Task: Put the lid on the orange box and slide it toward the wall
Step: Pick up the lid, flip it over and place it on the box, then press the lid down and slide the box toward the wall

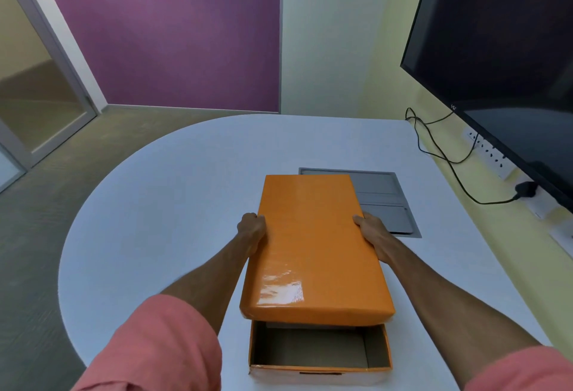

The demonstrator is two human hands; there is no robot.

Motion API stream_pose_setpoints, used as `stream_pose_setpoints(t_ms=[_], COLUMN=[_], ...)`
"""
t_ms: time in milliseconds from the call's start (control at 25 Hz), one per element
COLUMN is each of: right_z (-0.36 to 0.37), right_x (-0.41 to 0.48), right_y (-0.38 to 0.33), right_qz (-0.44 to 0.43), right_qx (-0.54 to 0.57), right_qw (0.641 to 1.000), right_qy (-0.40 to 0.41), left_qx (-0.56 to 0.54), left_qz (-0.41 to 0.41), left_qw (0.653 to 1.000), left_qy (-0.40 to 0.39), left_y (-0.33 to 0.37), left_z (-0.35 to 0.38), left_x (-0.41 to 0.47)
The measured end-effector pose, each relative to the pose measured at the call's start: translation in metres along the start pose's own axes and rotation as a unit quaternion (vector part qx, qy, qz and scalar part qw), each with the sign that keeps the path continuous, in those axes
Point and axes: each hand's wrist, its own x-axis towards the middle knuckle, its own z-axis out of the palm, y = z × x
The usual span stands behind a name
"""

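Observation:
A glossy orange lid [313, 245] hovers over the open orange box [319, 367], shifted away from me so the box's near part and its grey inside show. My left hand [251, 232] grips the lid's left long edge. My right hand [373, 235] grips the right long edge. The box stands on the white table [161, 204] near its front edge. The far part of the box is hidden under the lid.
A grey hatch panel [387, 201] is set into the table just beyond the lid. A large dark screen [502, 58] hangs on the yellow wall [387, 65] at right, with black cables [449, 155] and sockets below. A purple wall stands far behind.

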Motion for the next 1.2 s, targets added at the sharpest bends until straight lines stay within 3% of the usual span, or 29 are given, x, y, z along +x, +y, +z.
stream_pose_setpoints(t_ms=[1200], right_z=[0.000], right_x=[-0.042], right_y=[0.053], right_qz=[0.012], right_qx=[-0.027], right_qw=[0.999], right_qy=[0.017], left_qx=[-0.001], left_qz=[0.016], left_qw=[1.000], left_qy=[-0.018], left_y=[-0.051], left_z=[0.009], left_x=[-0.045])
